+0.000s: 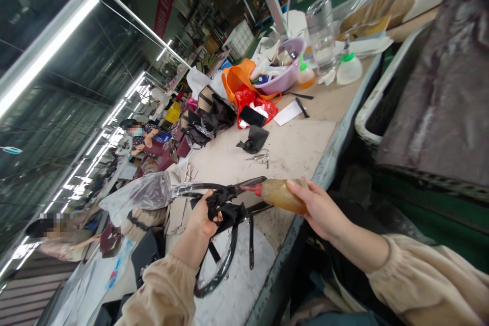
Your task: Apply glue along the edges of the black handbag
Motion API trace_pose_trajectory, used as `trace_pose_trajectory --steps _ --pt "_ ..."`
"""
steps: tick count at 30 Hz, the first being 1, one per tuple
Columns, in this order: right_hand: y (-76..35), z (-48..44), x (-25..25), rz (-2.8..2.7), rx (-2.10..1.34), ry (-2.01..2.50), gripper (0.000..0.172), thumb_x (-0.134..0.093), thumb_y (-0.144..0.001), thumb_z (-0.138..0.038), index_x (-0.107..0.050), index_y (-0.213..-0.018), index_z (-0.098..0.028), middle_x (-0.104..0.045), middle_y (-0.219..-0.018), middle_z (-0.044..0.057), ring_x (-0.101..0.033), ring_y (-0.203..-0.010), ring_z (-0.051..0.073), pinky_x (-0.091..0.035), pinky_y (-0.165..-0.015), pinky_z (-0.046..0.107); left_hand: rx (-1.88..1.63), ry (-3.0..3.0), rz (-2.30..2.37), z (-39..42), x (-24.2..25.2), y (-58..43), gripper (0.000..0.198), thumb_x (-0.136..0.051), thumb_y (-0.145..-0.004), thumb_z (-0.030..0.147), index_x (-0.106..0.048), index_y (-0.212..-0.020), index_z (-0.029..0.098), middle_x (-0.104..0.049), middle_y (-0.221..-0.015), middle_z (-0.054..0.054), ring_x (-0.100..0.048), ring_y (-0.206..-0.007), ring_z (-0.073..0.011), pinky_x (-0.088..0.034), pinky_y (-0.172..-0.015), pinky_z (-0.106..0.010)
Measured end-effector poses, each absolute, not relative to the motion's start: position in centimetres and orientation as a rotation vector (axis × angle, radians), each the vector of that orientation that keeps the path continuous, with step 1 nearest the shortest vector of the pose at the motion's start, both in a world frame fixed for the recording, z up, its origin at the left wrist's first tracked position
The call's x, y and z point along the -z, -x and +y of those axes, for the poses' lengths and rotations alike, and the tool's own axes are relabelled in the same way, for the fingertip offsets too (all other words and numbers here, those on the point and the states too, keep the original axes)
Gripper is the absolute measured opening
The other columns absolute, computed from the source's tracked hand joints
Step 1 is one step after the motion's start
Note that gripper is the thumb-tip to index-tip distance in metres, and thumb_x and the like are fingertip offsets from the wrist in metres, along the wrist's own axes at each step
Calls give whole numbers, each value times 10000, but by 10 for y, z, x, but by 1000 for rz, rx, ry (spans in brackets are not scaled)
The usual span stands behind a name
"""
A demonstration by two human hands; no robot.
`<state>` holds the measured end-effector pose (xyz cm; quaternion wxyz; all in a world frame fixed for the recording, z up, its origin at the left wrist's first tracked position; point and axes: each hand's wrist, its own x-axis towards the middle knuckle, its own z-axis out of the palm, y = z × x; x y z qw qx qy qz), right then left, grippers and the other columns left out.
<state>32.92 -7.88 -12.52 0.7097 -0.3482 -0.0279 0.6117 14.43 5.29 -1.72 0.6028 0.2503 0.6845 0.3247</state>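
Note:
In my right hand (319, 209) is a squeeze bottle (282, 196) of yellowish-brown liquid, lying nearly level, its red nozzle pointing left. The nozzle tip is close to a dark flat edge of a black bag piece (229, 211); whether they touch I cannot tell. My left hand (200, 219) is closed around bunched black material on that piece, next to a small gold-coloured metal fitting (219, 215). Black handles (219, 285), partly wrapped in clear plastic, loop below and behind it. Parts of the piece are hidden by my fingers.
Scissors (260, 157) and a black scrap (253, 139) lie on the table. Beyond are a phone (252, 116), a red plastic bag (244, 96), a purple basin (284, 79) and a glass jar (322, 35). A white-rimmed bin (369, 135) stands right. Two people work at the left.

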Motion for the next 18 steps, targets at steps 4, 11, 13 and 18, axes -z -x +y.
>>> trace_pose_trajectory --steps 4,11,13,18 --pt "-336 -74 136 -91 -1302 800 523 -799 -595 -533 -528 -869 -178 -563 -800 19 -513 -756 187 -407 -652 274 -780 -657 1616 63 19 -144 238 -490 -875 258 -443 -682 125 -380 -476 8 -356 -325 -98 -184 -266 -164" --pt "-339 -71 136 -187 -1287 826 507 -778 -618 -546 -541 -856 -167 -571 -803 30 -524 -764 201 -406 -687 305 -793 -724 1643 70 22 -144 237 -520 -869 290 -448 -712 128 -416 -510 -1 -383 -345 -107 -189 -264 -171" --pt "-338 -67 132 -189 -1285 812 507 -775 -617 -551 -543 -855 -168 -562 -791 24 -527 -771 207 -410 -698 313 -787 -738 1649 69 21 -145 236 -508 -875 281 -446 -707 128 -417 -506 -4 -377 -342 -106 -187 -265 -171" --pt "-334 -59 127 -123 -1336 755 533 -802 -574 -531 -546 -872 -170 -565 -816 22 -539 -797 216 -424 -721 319 -778 -748 1659 69 22 -144 237 -483 -889 281 -451 -712 127 -459 -528 -21 -399 -352 -112 -204 -273 -175"
